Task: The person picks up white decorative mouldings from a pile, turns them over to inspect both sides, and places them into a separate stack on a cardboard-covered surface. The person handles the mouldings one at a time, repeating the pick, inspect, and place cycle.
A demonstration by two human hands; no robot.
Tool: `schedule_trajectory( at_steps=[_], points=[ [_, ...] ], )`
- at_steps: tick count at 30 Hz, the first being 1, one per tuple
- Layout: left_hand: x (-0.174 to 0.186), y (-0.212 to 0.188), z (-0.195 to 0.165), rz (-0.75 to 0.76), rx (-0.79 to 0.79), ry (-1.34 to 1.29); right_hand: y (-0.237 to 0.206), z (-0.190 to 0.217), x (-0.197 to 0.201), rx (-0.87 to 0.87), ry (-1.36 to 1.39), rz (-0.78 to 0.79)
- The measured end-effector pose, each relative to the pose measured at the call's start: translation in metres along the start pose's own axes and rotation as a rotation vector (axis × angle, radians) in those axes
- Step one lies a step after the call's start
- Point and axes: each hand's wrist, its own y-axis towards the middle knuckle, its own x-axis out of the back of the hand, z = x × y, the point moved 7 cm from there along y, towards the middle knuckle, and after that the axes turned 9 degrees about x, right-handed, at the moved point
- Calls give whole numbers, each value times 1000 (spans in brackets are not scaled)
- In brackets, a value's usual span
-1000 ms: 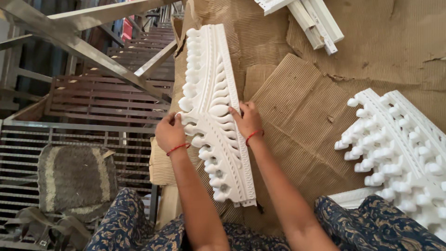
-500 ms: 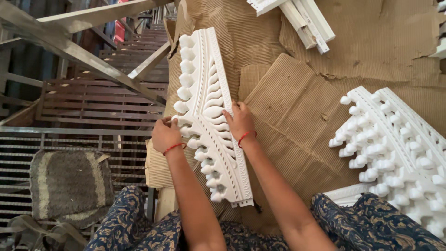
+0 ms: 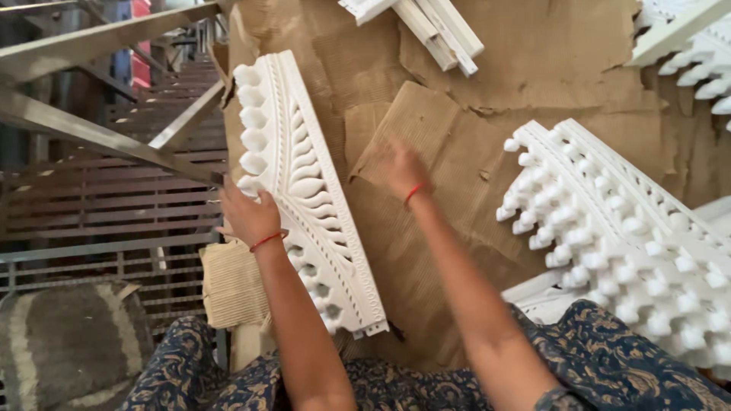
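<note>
Moulding: a long white carved moulding (image 3: 304, 194) lies slantwise on the cardboard (image 3: 449, 228), scalloped edge to the left, its near end almost at the person's lap.
Left hand: the left hand (image 3: 247, 215) is on the moulding's scalloped edge about halfway along, fingers curled over the rim, clamped on it (a steadying hold, by the look of it, since the piece overhangs the cardboard on that side).
Right hand: the right hand (image 3: 403, 169) is off the moulding, over bare cardboard to its right; it is blurred, holds nothing, and whether the fingers are spread or together I cannot tell.
Wrists: a red thread on each.
Cardboard: creased brown sheets, overlapping, spread under everything, probably as padding for the brittle-looking white pieces.
Stack: to the right, a stack (image 3: 632, 243) of similar knobbed white mouldings, well apart from the held one.
Strips: plain white strips (image 3: 434, 27) at the top edge, another knobbed piece in the top right corner.
Frame: metal frame bars (image 3: 99, 137) cross on the left, slatted shutters behind them.
Sack: a grey woven sack (image 3: 68, 350) at lower left.
Lap: blue patterned cloth along the bottom.
</note>
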Motion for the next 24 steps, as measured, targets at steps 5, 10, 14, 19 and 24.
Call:
schedule_trajectory(
  at_steps=[5, 10, 14, 19, 24],
  points=[
    [5, -15, -36, -26, -173, -266, 27, -95, 137, 87, -296, -405],
    [9, -19, -57, 9, -213, -396, -10, -207, 271, -219, -791, -362],
    [18, -16, -53, 37, -291, -532, -104, -289, 322, -832, -575, -163],
    [23, -8, -40, 26, -255, -645, -121, -308, 343, -808, -733, 42],
    [20, -15, -51, 83, -241, -688, -118, -324, 340, -798, -723, 331]
  ],
)
